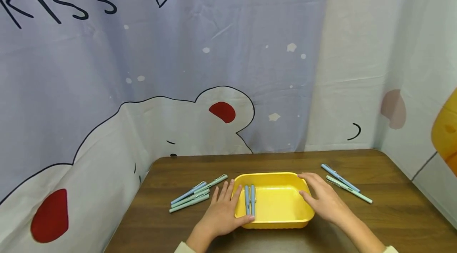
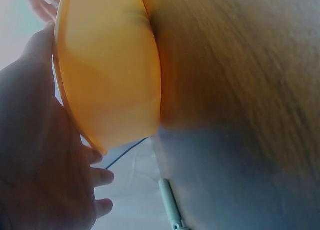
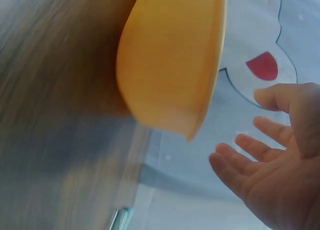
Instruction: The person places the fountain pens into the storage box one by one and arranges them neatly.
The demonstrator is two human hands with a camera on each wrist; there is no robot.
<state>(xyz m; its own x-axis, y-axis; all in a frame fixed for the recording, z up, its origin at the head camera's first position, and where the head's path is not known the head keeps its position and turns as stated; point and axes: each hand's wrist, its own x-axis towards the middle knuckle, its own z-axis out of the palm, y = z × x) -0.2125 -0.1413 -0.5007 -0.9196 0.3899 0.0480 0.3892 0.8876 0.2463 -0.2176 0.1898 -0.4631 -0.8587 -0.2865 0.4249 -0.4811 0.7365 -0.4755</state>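
Note:
A yellow plastic basket stands on the table with two blue pens lying side by side at its left end. My left hand is at the basket's left rim, its fingers spread and the thumb along the front left corner. In the left wrist view that hand lies along the rim of the orange-looking basket. My right hand hovers by the right rim, fingers extended and holding nothing. The right wrist view shows this hand with fingers apart, beside the basket wall.
Left of the basket, several blue and green pens lie in a loose pile on the brown wooden table. A blue pen and a green pen lie to the right. A printed curtain hangs behind the table.

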